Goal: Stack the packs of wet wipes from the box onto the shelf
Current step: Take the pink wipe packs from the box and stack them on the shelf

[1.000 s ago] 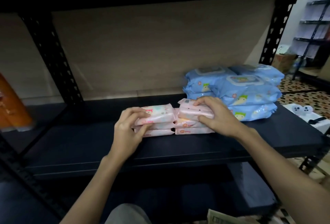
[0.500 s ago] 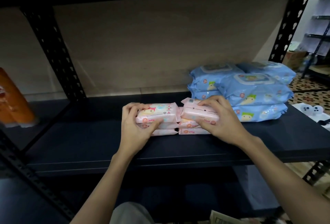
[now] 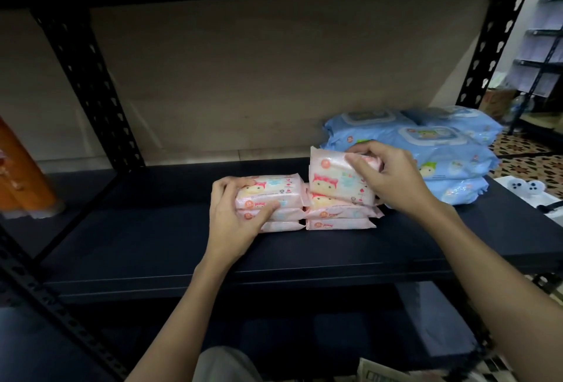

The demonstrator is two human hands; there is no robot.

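A: Head view. Where does the pack in play sit?

B: The tilted pink pack is in the right hand, thumb and fingers curled round its upper right end, pinching it. It stands tipped up on its lower long edge on the right pink stack, printed face toward the camera.

A: Its long axis?

B: Left to right, along the front edge of the shelf, the same as the packs beneath. My guess is that it only needs to tip flat onto the stack directly under it, so the right hand is the one placed for that.

A: And the left hand?

B: It grips the top pack of the left pink stack, fingers over the far left end, thumb across the front. That stack shows 3 packs lying flat, just beside the right one, touching or nearly so.

A: The rest?

B: The blue packs are piled behind and to the right, close to the right hand. The box is not clearly in view.
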